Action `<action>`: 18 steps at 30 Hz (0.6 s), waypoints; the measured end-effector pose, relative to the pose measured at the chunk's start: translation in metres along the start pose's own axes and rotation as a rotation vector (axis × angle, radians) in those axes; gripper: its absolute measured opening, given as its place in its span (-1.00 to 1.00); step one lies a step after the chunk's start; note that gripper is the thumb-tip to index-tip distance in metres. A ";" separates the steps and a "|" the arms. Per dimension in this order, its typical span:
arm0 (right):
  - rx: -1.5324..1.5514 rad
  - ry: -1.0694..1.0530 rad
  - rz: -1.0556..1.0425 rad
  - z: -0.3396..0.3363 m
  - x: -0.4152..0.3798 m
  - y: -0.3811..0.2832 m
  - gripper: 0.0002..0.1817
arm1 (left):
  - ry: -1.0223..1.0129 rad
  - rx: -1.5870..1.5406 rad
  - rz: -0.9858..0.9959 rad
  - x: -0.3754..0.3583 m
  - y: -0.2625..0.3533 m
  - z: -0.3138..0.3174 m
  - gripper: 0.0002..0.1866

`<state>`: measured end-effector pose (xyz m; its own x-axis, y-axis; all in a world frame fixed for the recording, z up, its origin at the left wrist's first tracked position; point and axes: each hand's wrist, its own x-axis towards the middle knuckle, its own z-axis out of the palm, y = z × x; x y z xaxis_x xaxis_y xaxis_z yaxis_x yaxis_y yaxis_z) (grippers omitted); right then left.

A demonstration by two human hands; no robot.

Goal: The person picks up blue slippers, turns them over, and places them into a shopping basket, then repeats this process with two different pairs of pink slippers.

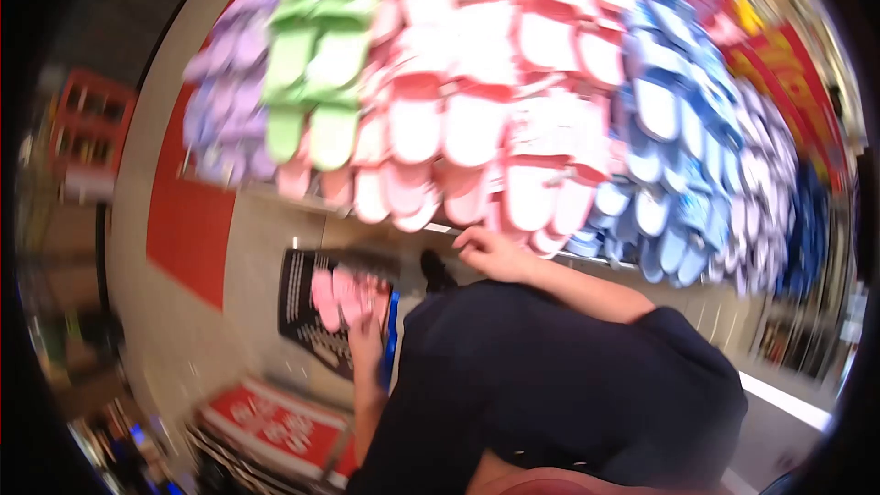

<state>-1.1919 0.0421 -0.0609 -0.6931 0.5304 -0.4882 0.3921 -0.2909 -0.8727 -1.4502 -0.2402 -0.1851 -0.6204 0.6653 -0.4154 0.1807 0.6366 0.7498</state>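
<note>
A pair of pink slippers [341, 299] shows over a black basket [302, 321] with slotted sides, low on the left. My left hand [365, 332] is closed at the slippers' near end; its fingertips are blurred. Just in front of the lower edge of the slipper display, my right hand [490, 255] has loosely bent fingers, partly apart, with nothing visible in them. Closest above it hang pink and white slippers [530, 202]. Whether its fingertips touch the display edge is hard to tell.
Green slippers [335, 133] and lilac slippers [243, 82] hang on the left, blue slippers [660, 110] on the right. A red and white sign [275, 417] tops a low stand at the lower left. A dark shoe [438, 270] stands on the floor beside the basket.
</note>
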 end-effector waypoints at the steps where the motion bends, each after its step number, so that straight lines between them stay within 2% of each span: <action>1: -0.033 0.062 -0.081 -0.001 0.003 0.013 -0.71 | -0.027 0.011 -0.008 -0.009 0.043 0.002 -0.67; 2: -0.074 0.114 -0.155 -0.002 0.005 0.025 -0.72 | -0.044 0.023 -0.024 -0.015 0.069 0.005 -0.66; 4: -0.061 0.134 -0.135 -0.014 -0.010 0.008 -0.71 | -0.078 0.154 0.126 0.000 0.036 0.018 -0.66; 6: -0.084 0.153 -0.158 -0.025 -0.021 0.004 -0.72 | -0.250 0.257 0.193 0.007 0.035 0.020 -0.66; 8: -0.073 0.152 -0.196 -0.033 -0.036 0.002 -0.71 | -0.391 0.445 0.193 0.022 -0.003 0.021 -0.66; 10: -0.108 0.178 -0.288 -0.045 -0.045 0.013 -0.69 | -0.381 0.323 0.089 0.027 -0.022 0.020 -0.63; 12: -0.106 0.236 -0.391 -0.057 -0.062 0.012 -0.68 | -0.371 0.293 0.038 0.032 -0.015 0.025 -0.63; 16: -0.145 0.514 -0.381 -0.085 -0.098 0.013 -0.71 | -0.406 0.413 0.068 0.045 0.021 0.026 -0.63; 17: 0.080 0.443 -0.197 -0.092 -0.104 0.017 -0.73 | -0.427 0.454 0.094 0.049 0.031 0.026 -0.62; 18: -0.066 0.558 -0.267 -0.099 -0.110 0.025 -0.73 | -0.450 0.495 0.125 0.051 0.042 0.027 -0.62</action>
<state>-1.0461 0.0553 -0.0284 -0.3590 0.9194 -0.1608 0.2982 -0.0503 -0.9532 -1.4539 -0.1690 -0.1886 -0.2136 0.7747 -0.5952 0.6246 0.5768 0.5266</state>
